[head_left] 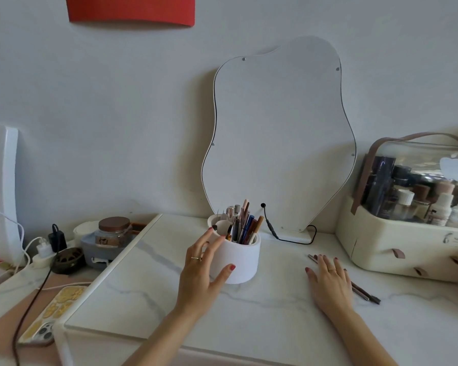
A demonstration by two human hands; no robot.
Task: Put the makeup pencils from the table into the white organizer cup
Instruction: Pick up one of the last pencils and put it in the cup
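Observation:
The white organizer cup (242, 260) stands mid-table with several pencils and brushes upright in it. My left hand (204, 270) rests against the cup's left side, fingers spread and thumb on its front. Thin dark makeup pencils (365, 293) lie on the marble top to the right. My right hand (328, 282) lies flat over them with fingers apart, hiding their middle; their ends show at the upper left and lower right of the hand.
A wavy mirror (278, 138) leans on the wall behind the cup, its cable (275, 233) trailing on the table. A cream cosmetics case (407, 231) stands at the right. Jars, chargers and a phone (50, 315) lie at the left.

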